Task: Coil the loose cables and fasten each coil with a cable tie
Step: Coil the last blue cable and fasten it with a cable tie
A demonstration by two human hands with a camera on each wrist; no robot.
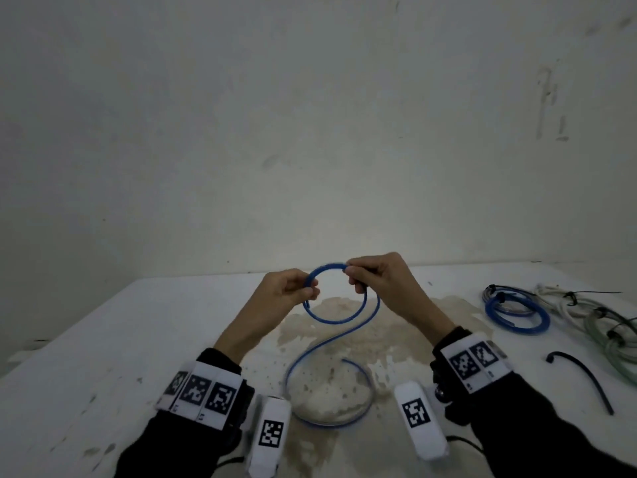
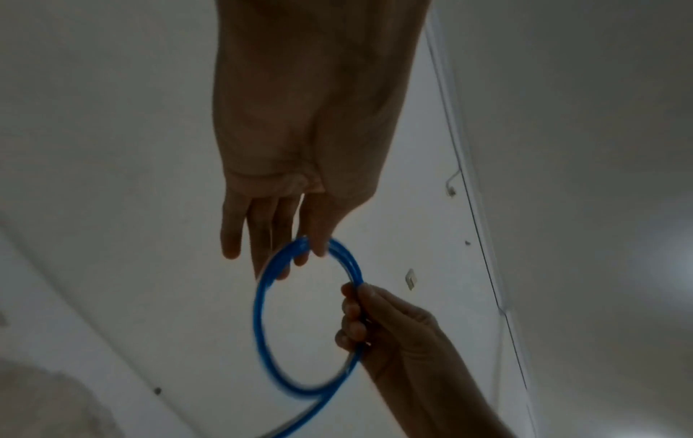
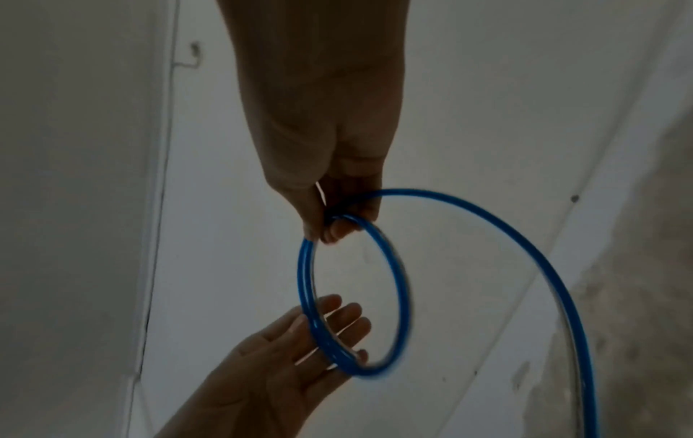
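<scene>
A blue cable [image 1: 339, 319] is bent into a small loop held in the air above the white table [image 1: 138, 339]. Its tail runs down in an S-curve and lies on the stained tabletop in front of me. My left hand [image 1: 308, 291] pinches the loop's left side between thumb and fingers [image 2: 319, 237]. My right hand [image 1: 355, 274] grips the top right of the loop with curled fingers [image 3: 337, 228]. In the left wrist view the loop [image 2: 262, 311] shows two strands side by side. A loose black cable tie [image 1: 582, 377] lies on the table to the right.
At the right of the table lie tied coils: a blue and clear one [image 1: 517, 313], and whitish and greenish ones [image 1: 603, 326] with black ties. A brown stain [image 1: 344, 357] covers the table's middle. A bare wall stands right behind the table's far edge.
</scene>
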